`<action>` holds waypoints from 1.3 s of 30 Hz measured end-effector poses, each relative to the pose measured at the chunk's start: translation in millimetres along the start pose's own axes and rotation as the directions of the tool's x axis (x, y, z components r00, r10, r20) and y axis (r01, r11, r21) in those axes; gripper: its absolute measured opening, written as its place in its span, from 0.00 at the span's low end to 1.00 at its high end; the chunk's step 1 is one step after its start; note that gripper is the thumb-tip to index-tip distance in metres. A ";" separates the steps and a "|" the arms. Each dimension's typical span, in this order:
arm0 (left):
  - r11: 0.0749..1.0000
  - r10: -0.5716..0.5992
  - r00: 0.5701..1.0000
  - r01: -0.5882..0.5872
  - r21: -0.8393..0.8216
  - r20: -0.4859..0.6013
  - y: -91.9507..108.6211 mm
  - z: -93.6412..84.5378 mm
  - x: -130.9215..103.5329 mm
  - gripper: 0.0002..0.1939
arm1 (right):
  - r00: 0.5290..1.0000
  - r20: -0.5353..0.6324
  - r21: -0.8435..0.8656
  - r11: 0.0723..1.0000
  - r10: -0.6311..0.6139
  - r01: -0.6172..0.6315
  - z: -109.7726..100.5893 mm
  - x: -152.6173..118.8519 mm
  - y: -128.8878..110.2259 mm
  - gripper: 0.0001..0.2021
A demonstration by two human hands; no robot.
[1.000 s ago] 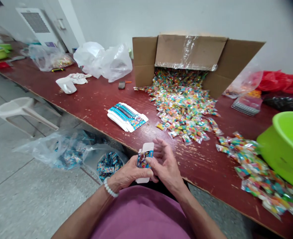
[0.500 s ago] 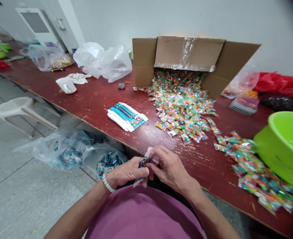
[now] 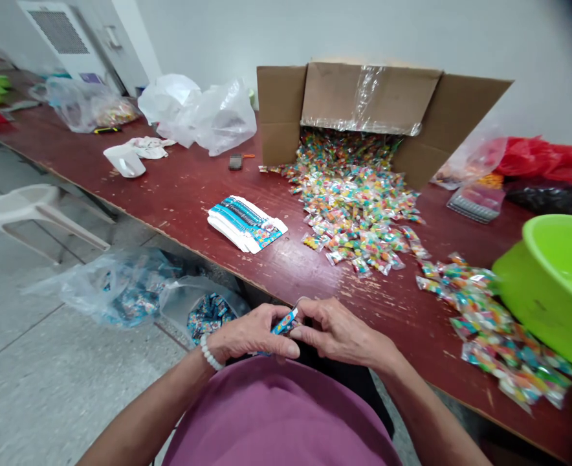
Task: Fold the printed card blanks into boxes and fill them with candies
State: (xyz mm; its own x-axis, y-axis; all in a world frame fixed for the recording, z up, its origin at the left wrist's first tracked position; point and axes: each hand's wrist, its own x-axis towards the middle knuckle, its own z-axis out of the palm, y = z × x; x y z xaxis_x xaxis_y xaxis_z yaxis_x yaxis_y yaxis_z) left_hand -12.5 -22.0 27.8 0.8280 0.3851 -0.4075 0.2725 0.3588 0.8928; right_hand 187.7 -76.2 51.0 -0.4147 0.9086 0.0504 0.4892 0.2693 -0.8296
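Between my two hands, just off the table's front edge, is a small blue printed carton (image 3: 285, 321). My left hand (image 3: 259, 333) is closed on its left side, thumb in front. The fingers of my right hand (image 3: 327, 329) pinch its right end; their tips are partly hidden. A stack of flat blue-and-white cartons (image 3: 247, 224) lies on the red-brown table (image 3: 184, 200) beyond my hands. To its right, many small clear packets of colourful candy (image 3: 358, 207) spill out of a cardboard box (image 3: 368, 97) lying open on its side.
A green basin (image 3: 548, 291) stands at the right beside more candy packets. Plastic bags (image 3: 222, 120), a white mug (image 3: 125, 160) and a small brush (image 3: 236, 162) are farther back. Below the table edge are bags of blue cartons (image 3: 211, 314) and a white stool (image 3: 38, 204).
The carton in my hands has turned, and its blue printed side now faces up. My right hand has shifted slightly down, and its fingers have closed in around the carton's end.
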 end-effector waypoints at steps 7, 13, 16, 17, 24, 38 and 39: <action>0.991 0.039 0.965 -0.070 -0.112 -0.258 -5.6 7.9 14.9 0.13 | 0.917 -0.394 0.139 0.990 0.066 -0.012 35.6 11.0 11.8 0.05; 0.960 0.014 0.902 -0.132 -0.245 -0.431 -9.2 18.2 28.0 0.19 | 0.725 -0.589 0.359 0.919 0.358 -0.163 50.7 21.9 24.6 0.21; 0.978 0.056 0.911 -0.132 -0.159 -0.409 -6.1 16.5 25.8 0.20 | 0.814 -0.333 0.615 0.764 0.475 -0.195 43.2 22.1 33.3 0.16; 0.983 0.083 0.916 -0.139 -0.118 -0.392 -5.4 14.7 24.1 0.20 | 0.821 -0.321 0.650 0.740 0.472 -0.171 41.4 21.5 35.8 0.15; 0.953 0.171 0.877 -0.262 -0.149 -0.450 -17.7 6.4 13.5 0.21 | 0.802 -0.420 0.611 0.786 0.425 -0.096 43.2 19.0 35.9 0.15; 0.931 0.337 0.687 -0.346 0.118 -0.644 -22.2 15.4 9.2 0.36 | 0.725 -0.532 0.742 0.653 0.437 0.151 63.9 25.3 25.4 0.18; 0.933 0.343 0.689 -0.326 0.150 -0.639 -22.2 16.2 8.2 0.35 | 0.735 -0.536 0.734 0.660 0.415 0.162 64.0 25.2 24.6 0.17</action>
State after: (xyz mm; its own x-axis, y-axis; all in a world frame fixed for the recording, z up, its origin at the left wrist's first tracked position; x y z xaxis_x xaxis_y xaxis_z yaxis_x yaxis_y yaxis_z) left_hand -3.8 -40.5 7.8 0.3510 0.9313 -0.0970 0.0574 0.0820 0.9950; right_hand 140.2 -67.1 -3.7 0.3093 0.9509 -0.0095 -0.3072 0.0905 -0.9473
